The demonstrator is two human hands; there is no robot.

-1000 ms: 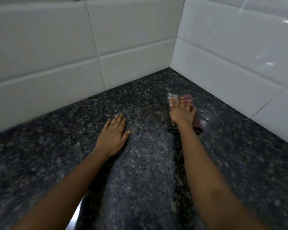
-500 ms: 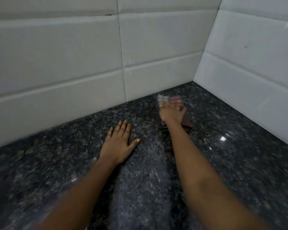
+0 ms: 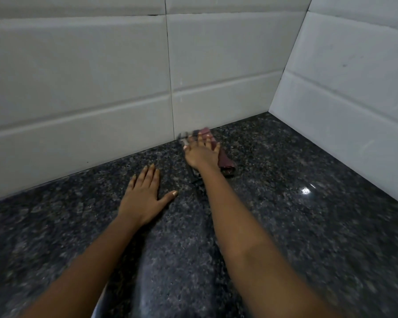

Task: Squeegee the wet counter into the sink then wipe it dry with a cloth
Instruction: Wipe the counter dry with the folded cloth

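Note:
A dark speckled granite counter (image 3: pixel 285 214) fills the lower view and meets white tiled walls in a corner. My right hand (image 3: pixel 200 152) lies with fingers stretched out on a dark red cloth (image 3: pixel 225 160), pressing it onto the counter close to the back wall. The cloth shows beside and beyond the hand, blurred by motion. My left hand (image 3: pixel 145 196) rests flat on the counter, fingers straight and thumb spread, to the left of the right arm. No squeegee and no sink are in view.
White tiled back wall (image 3: pixel 101 76) runs along the counter's far edge; a second tiled wall (image 3: pixel 354 99) closes the right side. A bright light reflection (image 3: pixel 305 191) sits on the counter to the right. A shiny edge (image 3: pixel 99 304) shows at the bottom.
My right hand has slid the cloth leftward along the counter, away from the corner toward the back wall. The view has turned left. My left hand stays flat on the counter.

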